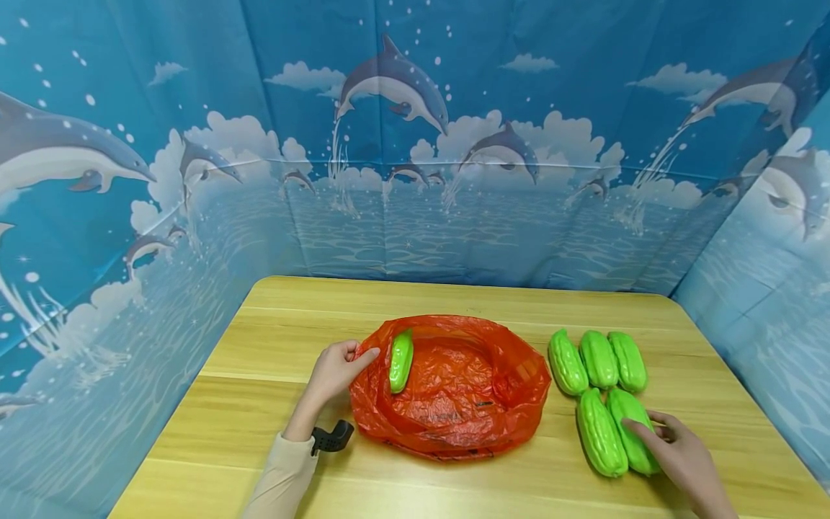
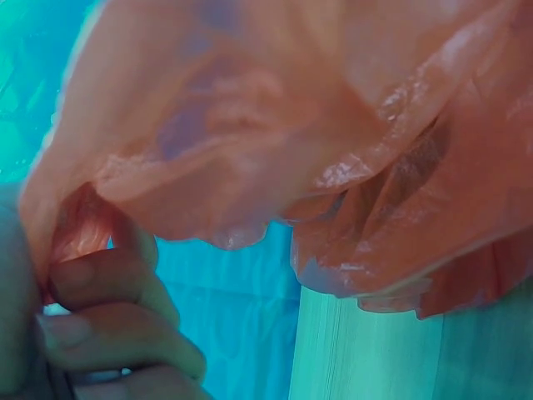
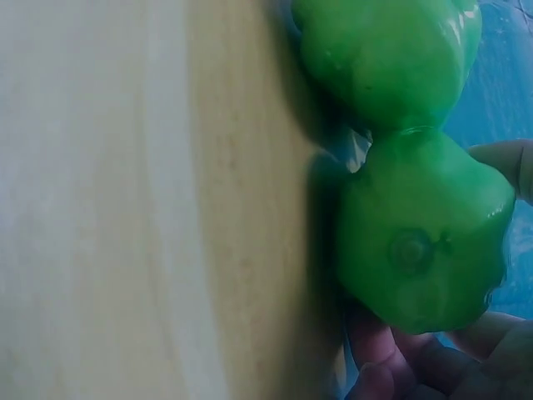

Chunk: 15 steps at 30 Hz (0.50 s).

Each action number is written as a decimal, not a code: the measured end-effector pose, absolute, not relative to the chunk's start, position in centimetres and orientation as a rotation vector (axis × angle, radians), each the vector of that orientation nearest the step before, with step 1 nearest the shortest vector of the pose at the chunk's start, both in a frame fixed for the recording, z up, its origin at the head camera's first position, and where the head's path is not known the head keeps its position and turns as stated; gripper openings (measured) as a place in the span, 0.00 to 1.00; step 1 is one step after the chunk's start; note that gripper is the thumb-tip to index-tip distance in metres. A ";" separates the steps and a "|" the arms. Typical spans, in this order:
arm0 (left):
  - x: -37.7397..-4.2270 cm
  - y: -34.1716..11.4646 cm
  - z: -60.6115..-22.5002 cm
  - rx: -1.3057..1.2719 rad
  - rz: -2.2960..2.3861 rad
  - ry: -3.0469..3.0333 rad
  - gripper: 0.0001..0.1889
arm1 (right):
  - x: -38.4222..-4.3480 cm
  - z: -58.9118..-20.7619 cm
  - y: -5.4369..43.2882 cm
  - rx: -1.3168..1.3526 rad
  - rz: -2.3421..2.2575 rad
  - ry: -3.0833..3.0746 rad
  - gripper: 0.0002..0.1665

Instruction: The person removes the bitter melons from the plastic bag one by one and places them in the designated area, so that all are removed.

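A red plastic bag [image 1: 454, 432] lies on the table with its mouth spread wide. My left hand [image 1: 338, 371] pinches the bag's left rim between thumb and fingers; in the left wrist view the curled fingers [image 2: 112, 333] hold the gathered film [image 2: 250, 158]. Inside the bag, against its left wall, is one glossy green bitter melon [image 1: 401, 362]. To the right of the bag, my right hand [image 1: 681, 450] grips the front right bitter melon [image 1: 632, 432], thumb across one side and fingers round the other. The right wrist view shows its blunt end [image 3: 425, 242] between them.
Beside the gripped one lies another bitter melon [image 1: 601, 432]. Behind them is a row of three: left [image 1: 568, 362], middle [image 1: 599, 359] and right [image 1: 627, 362]. The wooden table [image 1: 311, 306] ends at a dolphin-print curtain [image 1: 402, 231]. A black strap mount [image 1: 333, 437] sits on the left wrist.
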<state>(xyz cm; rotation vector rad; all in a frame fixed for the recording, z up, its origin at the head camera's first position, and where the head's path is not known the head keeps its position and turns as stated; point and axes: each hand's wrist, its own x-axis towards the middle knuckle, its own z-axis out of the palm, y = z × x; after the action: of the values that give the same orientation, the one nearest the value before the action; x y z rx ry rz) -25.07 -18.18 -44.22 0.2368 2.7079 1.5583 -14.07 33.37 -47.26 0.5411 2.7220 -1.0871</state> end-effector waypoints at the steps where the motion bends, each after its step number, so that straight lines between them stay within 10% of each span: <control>1: -25.1 -18.2 -44.2 0.238 1.557 2.709 0.21 | -14.1 -47.3 33.3 0.540 -1.088 2.727 0.52; 15: -25.1 -18.3 -44.2 0.233 1.558 2.713 0.20 | -14.3 -47.8 33.2 0.510 -1.073 2.755 0.53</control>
<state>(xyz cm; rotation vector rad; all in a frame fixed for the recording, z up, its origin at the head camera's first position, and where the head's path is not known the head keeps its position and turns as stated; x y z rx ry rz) -25.10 -18.27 -44.17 0.2326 2.7126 1.5578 -14.29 33.25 -47.77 0.5101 2.7553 -1.0735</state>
